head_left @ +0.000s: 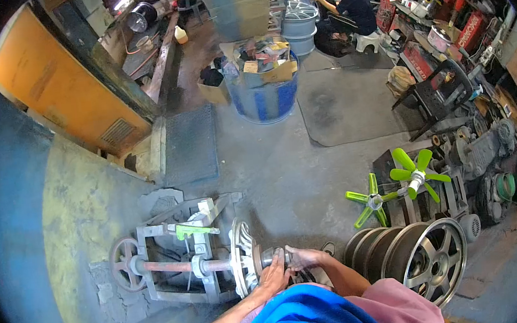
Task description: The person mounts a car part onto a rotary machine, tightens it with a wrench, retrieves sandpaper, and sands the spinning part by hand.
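A pale spoked wheel point(243, 257) is mounted upright on a long reddish shaft point(169, 267) held in a metal frame point(159, 292). Against the wheel's right side sits a short dark metal cylinder point(268, 258), in line with the shaft. My left hand point(274, 276) lies over this cylinder with its fingers wrapped on it, close to the wheel. At the cylinder's right end my right hand point(306, 257) is closed round it, its fingertips partly hidden. A light green clamp-like bar point(195, 230) sits on top of the frame.
Several wheel rims point(436, 262) lie on their sides to my right. Two green fans point(414, 173) stand behind them. Farther off are a blue drum point(265, 101) with boxes, a black chair point(437, 95), a floor mat point(353, 104) and a seated person point(353, 13).
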The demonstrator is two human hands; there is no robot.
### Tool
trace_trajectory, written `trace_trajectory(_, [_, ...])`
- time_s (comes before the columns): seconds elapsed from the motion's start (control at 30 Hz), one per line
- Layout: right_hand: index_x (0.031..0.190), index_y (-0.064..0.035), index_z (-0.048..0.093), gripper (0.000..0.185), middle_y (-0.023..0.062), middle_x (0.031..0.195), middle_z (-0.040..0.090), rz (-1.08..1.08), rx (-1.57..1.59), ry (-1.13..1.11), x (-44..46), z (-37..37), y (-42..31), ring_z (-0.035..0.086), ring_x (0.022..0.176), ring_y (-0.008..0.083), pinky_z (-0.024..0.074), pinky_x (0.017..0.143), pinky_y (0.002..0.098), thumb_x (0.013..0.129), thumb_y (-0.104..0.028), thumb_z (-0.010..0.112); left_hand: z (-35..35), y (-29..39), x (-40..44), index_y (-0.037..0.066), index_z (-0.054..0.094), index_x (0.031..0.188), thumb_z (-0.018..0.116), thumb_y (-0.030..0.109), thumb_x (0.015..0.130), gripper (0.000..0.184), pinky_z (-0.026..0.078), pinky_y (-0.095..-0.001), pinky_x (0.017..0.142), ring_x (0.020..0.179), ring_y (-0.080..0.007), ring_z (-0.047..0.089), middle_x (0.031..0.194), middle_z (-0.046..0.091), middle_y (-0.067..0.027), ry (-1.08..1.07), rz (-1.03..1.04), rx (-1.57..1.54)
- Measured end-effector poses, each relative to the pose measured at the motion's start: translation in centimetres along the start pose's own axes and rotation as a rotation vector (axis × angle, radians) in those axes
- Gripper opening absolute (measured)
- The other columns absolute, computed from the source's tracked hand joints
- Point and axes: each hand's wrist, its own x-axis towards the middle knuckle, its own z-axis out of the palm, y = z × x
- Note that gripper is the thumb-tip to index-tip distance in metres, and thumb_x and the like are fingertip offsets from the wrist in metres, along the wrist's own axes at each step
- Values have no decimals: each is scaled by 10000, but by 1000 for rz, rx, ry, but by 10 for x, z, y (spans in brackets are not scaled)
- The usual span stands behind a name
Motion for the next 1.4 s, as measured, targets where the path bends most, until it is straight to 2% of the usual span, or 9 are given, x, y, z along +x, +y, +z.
trace_trajectory(0.23, [1314,-21,592,723,214,1170,681,216,-166,282,-10,17,-36,645,1111,315,511,939,439,1031,-634,334,3,4,18,-107,232,1522,591,223,911,782,589,-511,763,928,-482,680,1409,460,-372,23,100,43])
trace_trajectory(0.3, [1513,-115,383,649,196,1237,634,-123,133,243,-20,8,-27,620,1118,330,535,880,510,1012,-491,553,13,-5,34,-151,253,1497,594,190,889,776,595,-500,740,869,-465,695,1344,507,-383,-63,84,152])
trace_trajectory(0.5, [1467,-67,395,627,152,1361,559,-254,385,99,-59,40,-43,621,1204,286,549,1000,439,934,-144,716,-15,1,58,-26,495,1418,641,149,847,615,480,-494,1058,1242,-475,554,1409,516,-308,-134,-55,-93])
trace_trajectory(0.63, [1329,-10,539,534,140,1247,618,-134,382,124,-38,31,-33,654,1093,258,550,960,393,990,-406,654,-30,7,8,16,653,1217,632,121,923,313,536,-411,890,1005,-339,674,1122,688,-204,190,-60,-338])
trace_trajectory(0.73, [1291,-14,558,665,127,1135,650,186,329,82,-33,25,-51,661,966,226,557,816,333,976,-599,570,21,-22,-21,8,715,1142,686,279,946,335,515,-285,695,822,-95,638,962,732,-58,-116,-441,-1016])
trace_trajectory(0.9, [1115,-83,600,582,-14,769,569,338,265,-155,-4,-7,-37,544,650,123,398,468,274,1015,-632,434,73,-22,-13,19,658,1243,688,288,975,381,544,-334,921,1002,-159,653,1122,678,-59,51,-861,-1549])
trace_trajectory(0.97, [1106,-77,640,585,6,742,610,249,-535,-18,-10,-9,-51,580,640,145,448,485,286,1000,-627,469,87,-15,-2,7,595,1318,695,306,968,470,505,-386,1016,1158,-202,609,1254,639,-107,176,-792,-1826])
trace_trajectory(1.07, [1026,-1,704,533,92,861,707,303,-611,358,-12,-6,-79,672,699,192,543,562,317,979,-516,577,98,4,12,16,577,1289,710,266,943,447,435,-446,1111,1251,-260,562,1325,609,-119,452,-734,-2124])
trace_trajectory(1.4, [1007,-21,700,327,83,804,686,376,-956,200,-55,-114,-170,652,659,183,532,565,297,992,-329,592,143,53,33,39,578,1224,657,161,926,331,500,-419,1022,1145,-241,628,1181,666,-111,1254,-594,-2201])
